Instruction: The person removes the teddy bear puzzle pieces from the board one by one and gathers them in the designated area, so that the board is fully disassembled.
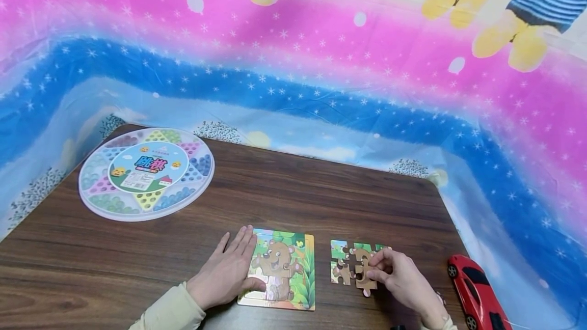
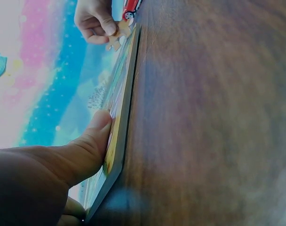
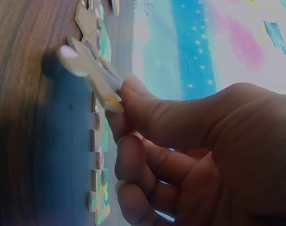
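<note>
In the head view my left hand lies on the left edge of a bear jigsaw puzzle board, fingers straight and thumb over its lower part. The left wrist view shows that thumb resting on the board's edge. My right hand pinches a brown jigsaw piece between thumb and fingers, to the right of the board. This piece is tilted and raised off the table in the right wrist view. Loose pieces lie around and behind it, some partly hidden by the right hand.
A round Chinese checkers board with marbles under its cover lies at the back left of the wooden table. A red toy car stands at the right edge. Patterned cloth hangs behind the table.
</note>
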`<state>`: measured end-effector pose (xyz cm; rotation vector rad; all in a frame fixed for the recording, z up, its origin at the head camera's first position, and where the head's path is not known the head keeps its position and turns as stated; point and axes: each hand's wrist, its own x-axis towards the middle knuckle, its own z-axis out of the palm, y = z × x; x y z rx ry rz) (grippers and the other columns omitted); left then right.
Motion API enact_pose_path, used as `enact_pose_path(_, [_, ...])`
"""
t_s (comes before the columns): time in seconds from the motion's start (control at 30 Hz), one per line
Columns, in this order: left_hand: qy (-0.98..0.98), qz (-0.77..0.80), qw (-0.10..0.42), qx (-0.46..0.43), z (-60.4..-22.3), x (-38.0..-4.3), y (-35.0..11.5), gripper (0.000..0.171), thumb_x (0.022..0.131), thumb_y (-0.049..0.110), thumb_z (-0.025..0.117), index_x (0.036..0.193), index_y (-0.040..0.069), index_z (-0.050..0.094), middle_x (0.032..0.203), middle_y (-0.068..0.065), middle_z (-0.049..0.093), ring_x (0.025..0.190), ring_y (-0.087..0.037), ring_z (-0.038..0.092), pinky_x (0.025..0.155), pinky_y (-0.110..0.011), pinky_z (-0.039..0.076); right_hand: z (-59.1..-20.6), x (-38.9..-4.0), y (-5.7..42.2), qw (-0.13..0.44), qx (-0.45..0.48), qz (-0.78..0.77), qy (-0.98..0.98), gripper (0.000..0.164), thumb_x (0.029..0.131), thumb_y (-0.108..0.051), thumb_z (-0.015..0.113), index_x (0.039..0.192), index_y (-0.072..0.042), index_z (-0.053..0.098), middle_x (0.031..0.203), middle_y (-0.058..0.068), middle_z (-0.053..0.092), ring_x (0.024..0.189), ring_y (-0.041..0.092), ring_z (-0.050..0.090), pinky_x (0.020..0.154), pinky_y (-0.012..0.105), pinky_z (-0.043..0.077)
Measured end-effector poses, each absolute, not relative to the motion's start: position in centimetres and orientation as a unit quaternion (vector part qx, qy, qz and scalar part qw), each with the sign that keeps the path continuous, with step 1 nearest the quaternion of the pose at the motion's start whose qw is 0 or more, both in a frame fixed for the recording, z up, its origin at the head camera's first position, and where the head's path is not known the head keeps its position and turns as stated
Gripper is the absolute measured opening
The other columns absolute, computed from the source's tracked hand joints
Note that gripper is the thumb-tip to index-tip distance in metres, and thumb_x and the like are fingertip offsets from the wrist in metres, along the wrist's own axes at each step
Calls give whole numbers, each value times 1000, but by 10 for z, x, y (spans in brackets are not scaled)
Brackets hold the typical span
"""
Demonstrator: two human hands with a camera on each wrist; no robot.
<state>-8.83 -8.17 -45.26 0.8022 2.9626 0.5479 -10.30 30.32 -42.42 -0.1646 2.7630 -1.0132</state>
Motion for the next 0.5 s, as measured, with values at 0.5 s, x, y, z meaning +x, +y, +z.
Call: enact_pose_path(0.5, [950,171,1,261,-452,-87,-81,97,82,58,64,141,-14,38,150,-32,30,141,-41,27,109,-61,24,-431,-104,298,67,-51,-298,951,12,80,-17,79,82,-15,68,71,-9,63,61,7,58,53,24,45])
